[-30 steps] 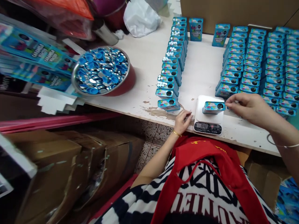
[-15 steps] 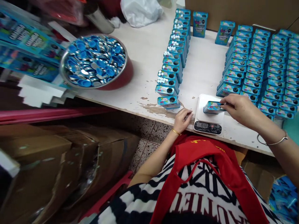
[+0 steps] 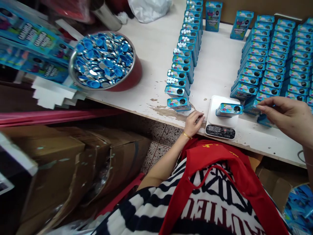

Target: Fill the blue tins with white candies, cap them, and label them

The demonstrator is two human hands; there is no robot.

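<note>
Fingers [image 3: 271, 100] of the right hand [image 3: 288, 116]: thumb and forefinger tips brought close together; we cannot tell whether anything small is pinched between them.
Right hand position: half a second ago we saw it over the right end of the weighed tin [image 3: 230, 110]; it has since withdrawn to the right and now hangs over the tins at that side.
Left hand [image 3: 194, 122]: on the table edge [image 3: 171, 122], just left of the scale [image 3: 212, 109], as in the earlier frame; fingers loosely bent, clasping nothing that we can see.
Weighed tin: upright on the scale's white platform, where it was before; both hands are off it, and its dark round opening, covered by the fingers half a second ago, shows again.
Scale display [image 3: 214, 129]: digits show, too small for us to read with certainty.
Left row [image 3: 182, 61]: tins standing one behind another, white pellets [image 3: 172, 80] on several tops; we note no change of order.
Right block [image 3: 274, 75]: several files of upright tins, openings visible; the right hand partly covers the nearest.
Bowl [image 3: 134, 65]: red outside, heaped with blue and silver caps [image 3: 105, 62], well apart from both hands.
Camera: the view has shifted slightly since the earlier frame.
</note>
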